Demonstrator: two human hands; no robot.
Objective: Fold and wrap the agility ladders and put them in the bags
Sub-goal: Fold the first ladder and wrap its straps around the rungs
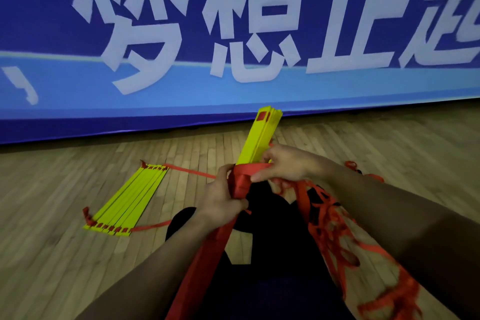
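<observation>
Head-camera view, looking down over a person's two forearms: at the centre of the frame both hands work on a stacked bundle of yellow ladder rungs (261,135) that rises tilted toward the upper middle, its far end marked with a red patch. The left hand (223,199) is clenched around the red strap wrap (240,180) at the bundle's lower end, while the right hand (281,165) pinches a band of red strap (255,167) stretched across the rungs just above that wrap. More loose red webbing (335,218) trails in a tangle down the right side of the frame, beneath the right forearm. A second agility ladder (130,201), its yellow rungs gathered flat side by side, lies on the wooden floor (52,254) at left of centre, well apart from the hands, with a thin red strap running from it toward them. A blue banner (181,91) with large white characters fills the upper half.
</observation>
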